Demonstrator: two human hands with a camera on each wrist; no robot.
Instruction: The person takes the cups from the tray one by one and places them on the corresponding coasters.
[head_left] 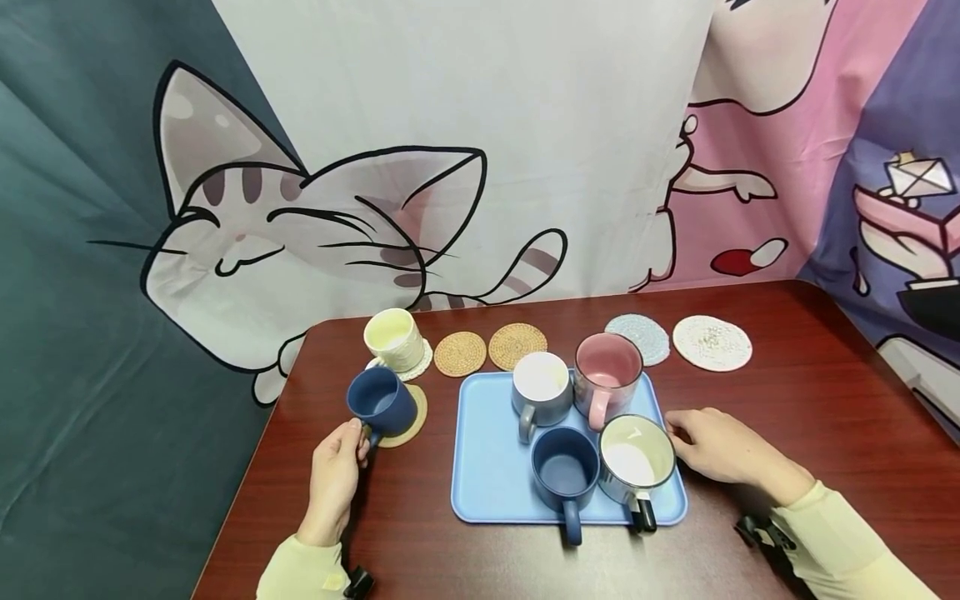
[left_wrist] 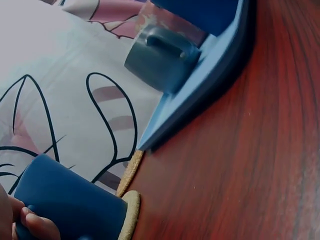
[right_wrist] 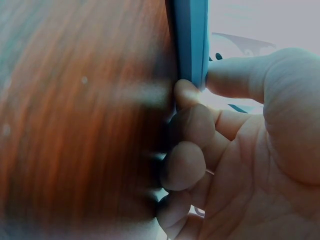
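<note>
My left hand (head_left: pixel 334 473) pinches the handle of a dark blue mug (head_left: pixel 381 402). The mug sits on a round tan coaster (head_left: pixel 417 414) at the table's left; in the left wrist view the blue mug (left_wrist: pixel 70 200) has its base right at the coaster's (left_wrist: pixel 131 212) face. At the other side, my right hand (head_left: pixel 716 446) grips the right rim of a light blue tray (head_left: pixel 487 467). In the right wrist view, thumb and index finger pinch the tray's edge (right_wrist: pixel 192 40), with the other fingers curled below it.
On the tray stand a grey mug (head_left: pixel 542 392), a pink mug (head_left: pixel 607 367), another blue mug (head_left: pixel 566 467) and a cream mug (head_left: pixel 636 458) with a black handle. A pale yellow cup (head_left: pixel 394 337) sits on a white coaster behind. Woven coasters (head_left: pixel 460 354) and lace coasters (head_left: pixel 712 342) line the back.
</note>
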